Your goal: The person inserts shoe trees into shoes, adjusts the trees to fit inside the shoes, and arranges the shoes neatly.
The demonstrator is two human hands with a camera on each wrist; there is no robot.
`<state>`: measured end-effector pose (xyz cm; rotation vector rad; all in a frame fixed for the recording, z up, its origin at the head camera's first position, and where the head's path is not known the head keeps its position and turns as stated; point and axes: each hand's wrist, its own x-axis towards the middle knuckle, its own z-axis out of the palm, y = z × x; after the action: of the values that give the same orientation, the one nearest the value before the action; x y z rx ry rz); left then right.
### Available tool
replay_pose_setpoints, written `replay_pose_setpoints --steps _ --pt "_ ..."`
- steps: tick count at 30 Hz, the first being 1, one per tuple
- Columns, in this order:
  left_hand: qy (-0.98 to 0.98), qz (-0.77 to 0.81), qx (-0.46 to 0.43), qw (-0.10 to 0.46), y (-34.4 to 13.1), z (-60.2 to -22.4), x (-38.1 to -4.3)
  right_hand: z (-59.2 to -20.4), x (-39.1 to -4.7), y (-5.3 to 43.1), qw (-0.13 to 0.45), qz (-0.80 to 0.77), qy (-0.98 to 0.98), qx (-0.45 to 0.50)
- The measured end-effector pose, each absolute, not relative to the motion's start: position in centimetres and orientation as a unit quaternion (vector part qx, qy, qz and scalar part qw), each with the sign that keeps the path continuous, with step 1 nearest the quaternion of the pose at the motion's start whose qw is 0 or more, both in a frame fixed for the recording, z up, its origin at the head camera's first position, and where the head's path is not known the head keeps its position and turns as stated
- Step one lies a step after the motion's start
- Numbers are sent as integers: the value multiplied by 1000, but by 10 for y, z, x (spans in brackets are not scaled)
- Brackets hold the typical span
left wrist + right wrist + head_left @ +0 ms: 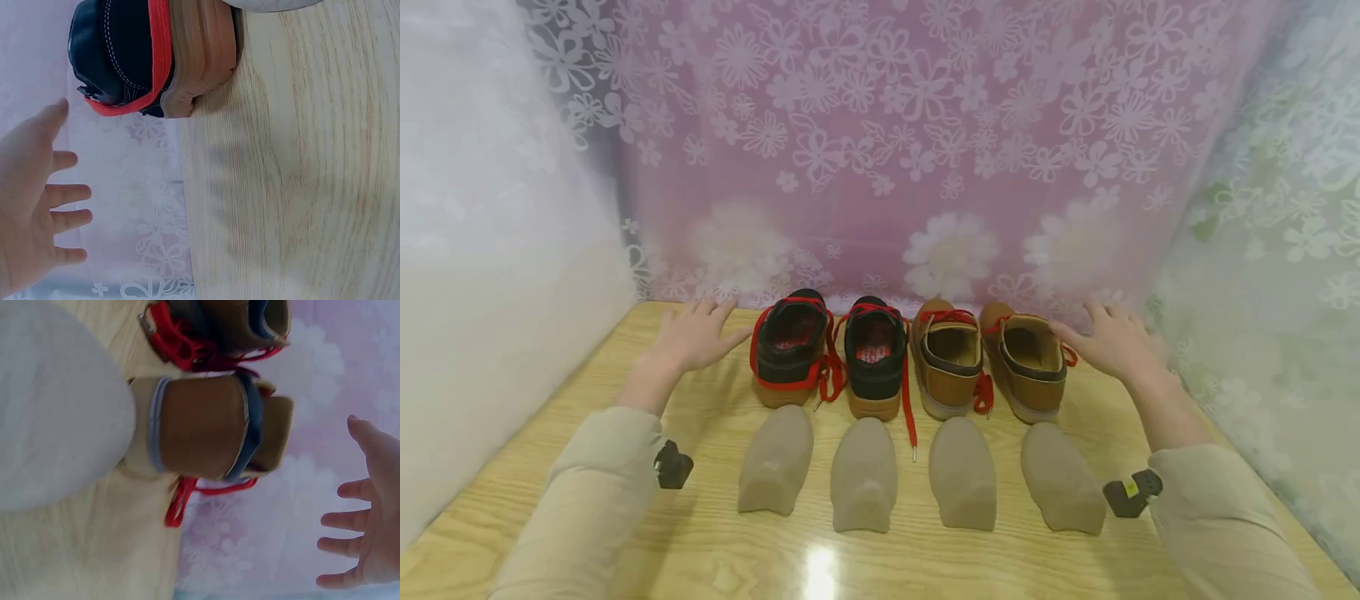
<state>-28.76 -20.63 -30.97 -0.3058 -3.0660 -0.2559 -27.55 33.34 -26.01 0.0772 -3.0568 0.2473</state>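
Note:
In the head view two black shoes with red laces, a left one [790,350] and a right one [875,358], stand beside two brown shoes, one inner [949,379] and one outer [1033,379]. Their heels face me. My left hand [694,335] hovers left of the black pair, fingers spread, holding nothing. To the right of the brown pair, my right hand [1112,340] is spread the same way, thumb near the outer shoe; whether it touches cannot be told. The left wrist view shows the black shoe [119,56] apart from the thumb.
Several beige shoe inserts, including a leftmost [777,458] and a rightmost [1060,479], lie in a row before the shoes on the wooden table [715,550]. A pink floral curtain [880,167] hangs behind. Pale walls of cloth stand at both sides.

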Motion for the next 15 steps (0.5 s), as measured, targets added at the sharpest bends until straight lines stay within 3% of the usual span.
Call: replay_pose_setpoints --steps 7,15 --pt "-991 -27 -116 67 -207 -305 -286 -251 -276 301 75 68 -994 45" --pt "-987 -28 -131 88 -205 -297 -280 -242 -275 265 63 42 -993 90"
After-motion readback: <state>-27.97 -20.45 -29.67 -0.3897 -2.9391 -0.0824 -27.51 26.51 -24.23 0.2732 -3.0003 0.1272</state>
